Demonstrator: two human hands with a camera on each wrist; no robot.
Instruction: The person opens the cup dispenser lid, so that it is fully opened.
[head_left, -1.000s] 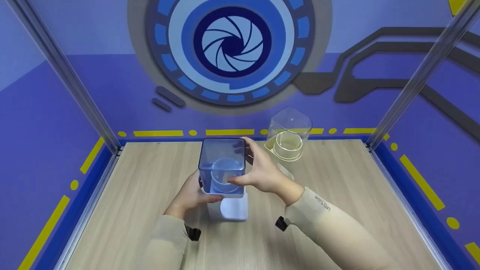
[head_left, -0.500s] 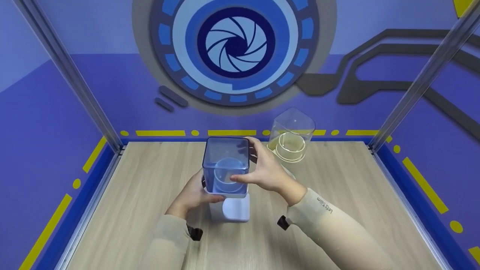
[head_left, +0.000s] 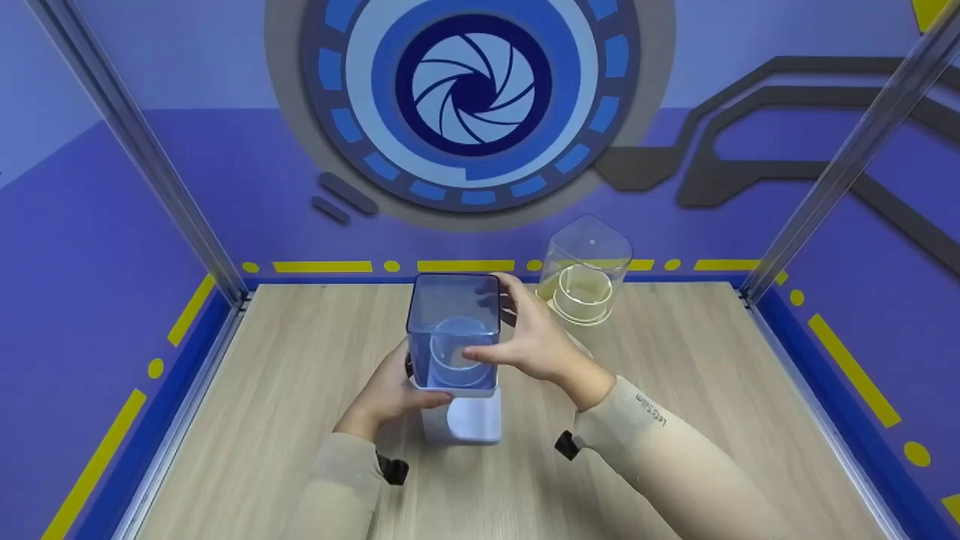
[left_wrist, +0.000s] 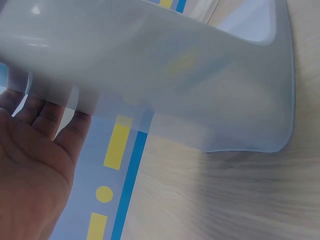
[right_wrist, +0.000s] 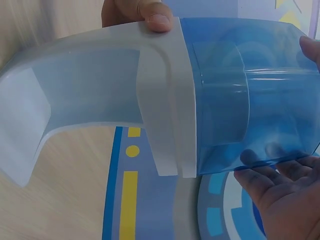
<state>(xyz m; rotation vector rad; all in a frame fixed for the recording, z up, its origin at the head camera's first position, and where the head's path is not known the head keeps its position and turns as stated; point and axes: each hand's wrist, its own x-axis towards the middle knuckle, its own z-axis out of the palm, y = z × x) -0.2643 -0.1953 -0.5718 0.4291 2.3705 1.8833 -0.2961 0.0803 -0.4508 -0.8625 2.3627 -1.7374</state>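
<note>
A white C-shaped stand (head_left: 476,420) carries a see-through blue square container (head_left: 454,307) with a round collar showing inside it. My left hand (head_left: 386,397) holds the top of the stand just under the container, thumb in front and fingers round behind. In the left wrist view those fingers (left_wrist: 47,117) pass partly behind the pale plastic. My right hand (head_left: 536,349) grips the blue container from the right, thumb on its near face, fingertips at its far side. The right wrist view shows the container (right_wrist: 225,100) seated flush against the stand's flat top (right_wrist: 167,100).
A second piece, a clear container (head_left: 589,240) with a cream-yellow round collar (head_left: 585,296), stands at the back right of the wooden table (head_left: 300,360). Blue printed walls (head_left: 225,165) and metal posts (head_left: 142,142) enclose the table at the back and sides.
The head view has turned slightly left, so everything sits a little farther right. Both hands keep the same hold on the stand and the blue container.
</note>
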